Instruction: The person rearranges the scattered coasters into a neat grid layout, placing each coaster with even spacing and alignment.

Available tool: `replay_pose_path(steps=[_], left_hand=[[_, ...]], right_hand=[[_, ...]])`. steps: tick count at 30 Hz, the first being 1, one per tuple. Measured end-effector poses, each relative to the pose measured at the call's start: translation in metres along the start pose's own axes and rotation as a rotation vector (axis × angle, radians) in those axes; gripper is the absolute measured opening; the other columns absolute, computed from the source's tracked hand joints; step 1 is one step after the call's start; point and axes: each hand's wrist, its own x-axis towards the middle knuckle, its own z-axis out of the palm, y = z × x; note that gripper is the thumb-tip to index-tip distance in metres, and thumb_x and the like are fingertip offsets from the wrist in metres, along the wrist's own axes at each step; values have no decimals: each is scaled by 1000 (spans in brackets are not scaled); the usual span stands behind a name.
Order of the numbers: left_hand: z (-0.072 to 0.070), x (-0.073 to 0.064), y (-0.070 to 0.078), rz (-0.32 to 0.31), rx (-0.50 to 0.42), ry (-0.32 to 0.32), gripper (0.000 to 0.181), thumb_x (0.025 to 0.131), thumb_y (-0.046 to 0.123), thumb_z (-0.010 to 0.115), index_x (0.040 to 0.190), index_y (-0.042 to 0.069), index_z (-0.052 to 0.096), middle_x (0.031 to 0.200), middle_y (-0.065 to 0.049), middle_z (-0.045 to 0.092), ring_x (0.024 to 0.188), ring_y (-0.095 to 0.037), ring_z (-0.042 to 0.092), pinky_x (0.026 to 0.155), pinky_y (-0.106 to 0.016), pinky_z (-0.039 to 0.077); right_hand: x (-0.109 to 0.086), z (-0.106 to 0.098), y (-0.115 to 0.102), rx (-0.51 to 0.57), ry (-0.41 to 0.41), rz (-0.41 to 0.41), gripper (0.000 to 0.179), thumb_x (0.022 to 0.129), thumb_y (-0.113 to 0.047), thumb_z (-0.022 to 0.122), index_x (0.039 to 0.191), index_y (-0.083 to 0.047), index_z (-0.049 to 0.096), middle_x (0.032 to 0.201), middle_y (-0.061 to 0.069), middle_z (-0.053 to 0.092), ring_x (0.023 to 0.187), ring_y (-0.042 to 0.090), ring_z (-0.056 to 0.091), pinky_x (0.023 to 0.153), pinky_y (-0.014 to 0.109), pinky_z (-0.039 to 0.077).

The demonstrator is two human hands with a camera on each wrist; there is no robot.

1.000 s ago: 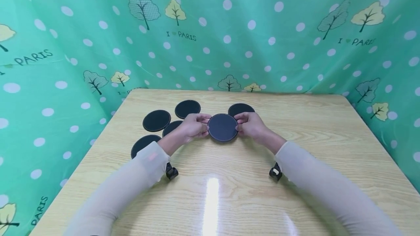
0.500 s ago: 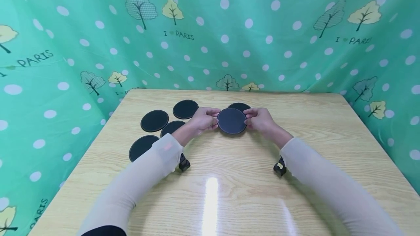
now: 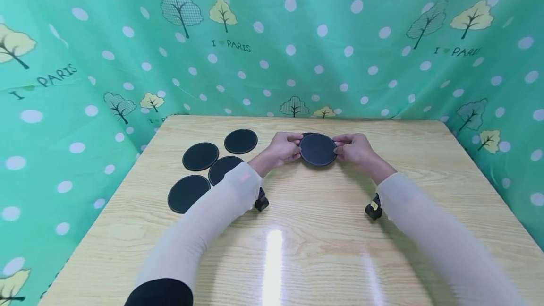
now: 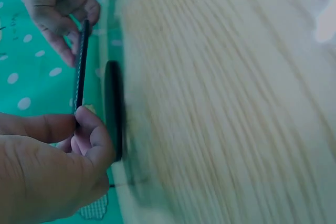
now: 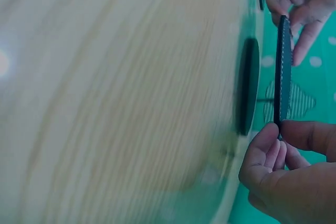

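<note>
Between both hands is a round black coaster (image 3: 318, 149) with pale stitching round its rim. My left hand (image 3: 282, 148) pinches its left edge, thumb on one face and fingers on the other. On the opposite edge my right hand (image 3: 355, 150) pinches it likewise. In the left wrist view the held coaster (image 4: 81, 72) appears edge-on, raised above the table. Below it a second coaster (image 4: 114, 111) lies on the wood; in the head view only a sliver of its far edge shows. The right wrist view has the same lower coaster (image 5: 250, 86), apart from the held one.
Several black coasters lie flat at the left of the wooden table (image 3: 416, 192): a back one (image 3: 241, 141), a left one (image 3: 200, 156), a front one (image 3: 188, 193) and one (image 3: 223, 169) partly behind my left sleeve. A green patterned curtain (image 3: 272, 37) hangs behind.
Both hands have carried the held coaster to the right and a little farther back, so that it now covers most of the coaster lying behind it. The coasters at the left stay put.
</note>
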Motion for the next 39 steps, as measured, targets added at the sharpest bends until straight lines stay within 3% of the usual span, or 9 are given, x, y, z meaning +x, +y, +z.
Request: replay_pose_path(steps=[7,14,23,33,39], left_hand=[[28,14,0,28,34,42,51,93,-18,56,138,4,62,108,-5,59,82,-14,62,86,-35,61],[48,22,4,51,37,51,49,93,-18,55,138,1,62,113,-8,61,90,-17,65,90,-37,60],[65,32,13,55,105,75,50,92,-18,51,135,2,65,120,-9,66,93,-14,66,81,-30,61],[81,41,17,45,130,121,43,96,-14,52,132,5,68,126,-10,65,98,-16,67,85,-36,61],[85,47,18,11,157,149,39,96,-13,54,126,5,70,118,-9,66,88,-15,66,81,-34,62]], right_hand=[[1,-25,8,13,6,-1,50,97,11,58,146,9,48,131,19,51,100,15,61,88,26,58],[6,-43,17,23,30,13,51,96,11,58,146,8,48,128,14,52,93,5,61,91,27,58],[14,-57,21,-29,69,26,47,99,10,54,146,7,48,126,15,56,99,11,60,90,28,59],[22,-65,18,-182,122,5,45,97,11,55,142,11,51,135,27,53,117,30,58,86,29,60],[26,-67,16,-246,142,10,42,96,10,56,138,11,56,129,27,57,104,24,63,80,28,61]])
